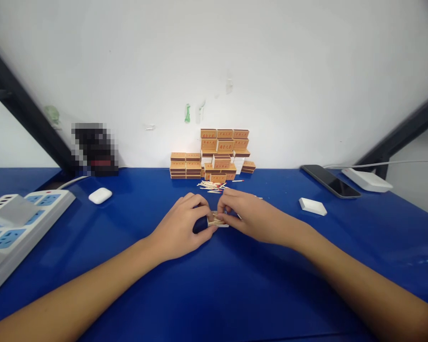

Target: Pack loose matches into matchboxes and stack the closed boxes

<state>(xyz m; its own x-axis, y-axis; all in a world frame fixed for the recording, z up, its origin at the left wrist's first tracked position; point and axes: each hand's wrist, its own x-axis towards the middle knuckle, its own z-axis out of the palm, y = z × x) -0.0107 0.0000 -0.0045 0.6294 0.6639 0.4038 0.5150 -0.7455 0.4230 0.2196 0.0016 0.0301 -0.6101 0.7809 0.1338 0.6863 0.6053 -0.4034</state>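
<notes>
A small white matchbox tray (224,225) lies on the blue table in front of me, with pale wooden matches (217,221) inside it. My left hand (181,223) grips the tray's left end between thumb and fingers. From the other side, my right hand (248,211) reaches into the tray, its thumb and fingertips pinched at the matches; exactly which ones they hold is hidden. Just beyond the hands is a loose pile of red-tipped matches (210,185). Behind the pile, orange-brown matchboxes (225,145) are stacked against the wall.
A lower stack of matchboxes (185,167) stands to the left. Also on the table (214,294) are a power strip (53,218), a white earbud case (100,195), a small white block (313,206), a phone (330,181) and a white box with a cable (366,180).
</notes>
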